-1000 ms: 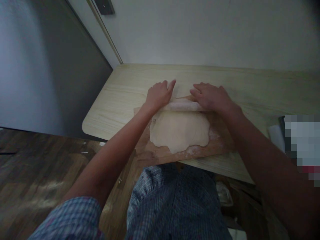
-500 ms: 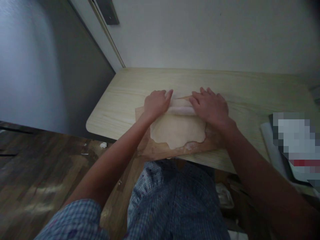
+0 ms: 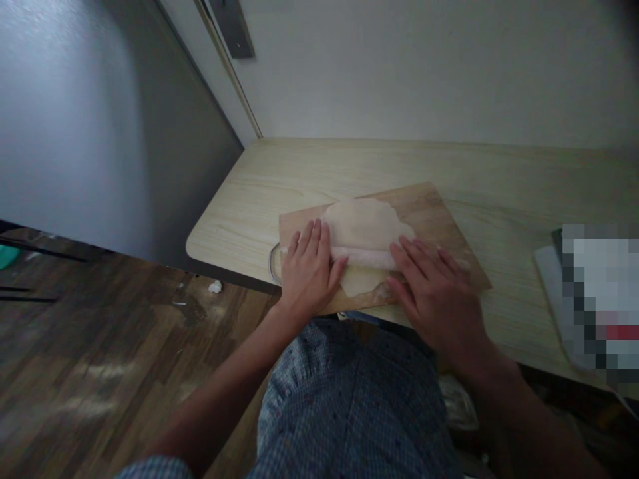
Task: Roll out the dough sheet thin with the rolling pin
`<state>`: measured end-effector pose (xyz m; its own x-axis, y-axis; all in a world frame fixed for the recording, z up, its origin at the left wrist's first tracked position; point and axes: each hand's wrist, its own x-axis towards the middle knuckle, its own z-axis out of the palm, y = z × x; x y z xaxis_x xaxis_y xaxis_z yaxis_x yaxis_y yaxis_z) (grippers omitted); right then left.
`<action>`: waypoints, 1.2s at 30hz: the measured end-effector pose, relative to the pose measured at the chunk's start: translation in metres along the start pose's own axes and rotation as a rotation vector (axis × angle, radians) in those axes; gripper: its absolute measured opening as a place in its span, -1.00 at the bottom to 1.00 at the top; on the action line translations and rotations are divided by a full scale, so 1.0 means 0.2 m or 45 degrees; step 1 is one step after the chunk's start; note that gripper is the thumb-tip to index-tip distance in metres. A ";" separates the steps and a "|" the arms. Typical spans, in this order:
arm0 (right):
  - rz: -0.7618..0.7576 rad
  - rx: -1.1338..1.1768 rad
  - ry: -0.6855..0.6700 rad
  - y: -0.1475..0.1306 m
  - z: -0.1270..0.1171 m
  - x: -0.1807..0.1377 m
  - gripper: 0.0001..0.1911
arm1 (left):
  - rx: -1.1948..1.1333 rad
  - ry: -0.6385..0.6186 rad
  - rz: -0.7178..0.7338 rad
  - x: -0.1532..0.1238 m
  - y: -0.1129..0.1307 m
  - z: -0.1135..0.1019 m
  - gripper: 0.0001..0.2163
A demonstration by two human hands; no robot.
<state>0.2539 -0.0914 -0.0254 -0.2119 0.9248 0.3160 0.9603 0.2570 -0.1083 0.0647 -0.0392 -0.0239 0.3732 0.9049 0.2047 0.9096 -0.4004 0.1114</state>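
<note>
A pale rolling pin (image 3: 363,257) lies crosswise on a thin sheet of dough (image 3: 367,221) with an uneven edge. Beneath the dough is a wooden board (image 3: 422,199), set at a slant on the table. My left hand (image 3: 307,273) rests flat over the pin's left part, fingers stretched forward and thumb apart. Over the right part lies my right hand (image 3: 436,289), palm down with fingers extended. Both hands press on the pin without wrapping round it, and they hide its ends.
The board's metal handle (image 3: 273,263) sticks out at the left of the light wooden table (image 3: 224,206). A blurred-out item (image 3: 599,299) lies at the table's right side. A large grey panel (image 3: 100,133) stands at the left, and a white wall (image 3: 399,73) rises behind.
Both hands and the rolling pin have come back toward my body over the dough. My fingers now lie flatter, and the dough's far part is uncovered. The view has shifted slightly.
</note>
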 end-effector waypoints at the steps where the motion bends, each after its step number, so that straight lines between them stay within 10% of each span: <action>1: -0.016 0.002 -0.008 0.00 0.00 -0.01 -0.52 | -0.005 0.003 -0.006 -0.01 0.00 0.00 -0.46; 24: 0.074 -0.021 -0.200 0.23 0.06 0.56 -0.45 | -0.431 -0.189 -0.183 0.75 -0.15 0.08 -0.33; 36: 0.062 -0.085 -0.158 0.15 0.05 0.44 -0.50 | -0.093 -0.143 -0.190 0.51 -0.06 0.03 -0.38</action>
<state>0.2622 0.0003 -0.0103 -0.1813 0.9644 0.1927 0.9791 0.1953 -0.0562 0.0932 0.0590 -0.0102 0.2571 0.9638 0.0712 0.9422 -0.2664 0.2031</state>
